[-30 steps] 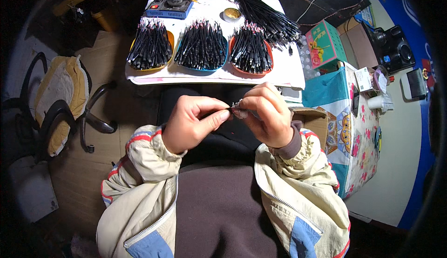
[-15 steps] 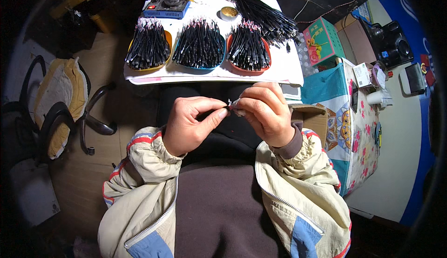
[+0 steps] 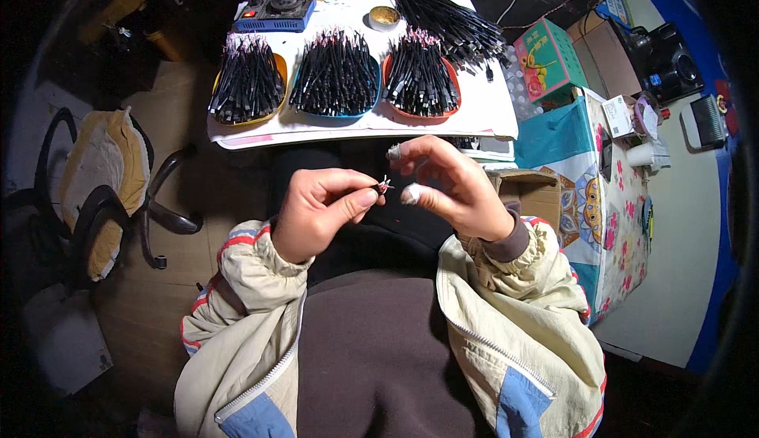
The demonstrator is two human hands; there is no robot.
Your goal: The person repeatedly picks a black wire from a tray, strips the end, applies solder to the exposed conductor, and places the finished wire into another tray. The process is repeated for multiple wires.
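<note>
Nearer us than a white table (image 3: 484, 110), thin wires (image 3: 384, 186) poked from our left hand (image 3: 320, 210), its thumb and forefinger pinching them. Just to the right, we held our right hand (image 3: 465, 193) with its fingers spread apart. Farther out, a yellow tray (image 3: 282, 82), a blue tray (image 3: 376, 94) and a red tray (image 3: 456, 92) held black cables (image 3: 335, 74).

wire ends (image 3: 387, 185): silvery metal | trays (image 3: 455, 88): smooth plastic | jacket (image 3: 229, 359): creased matt cloth
</note>
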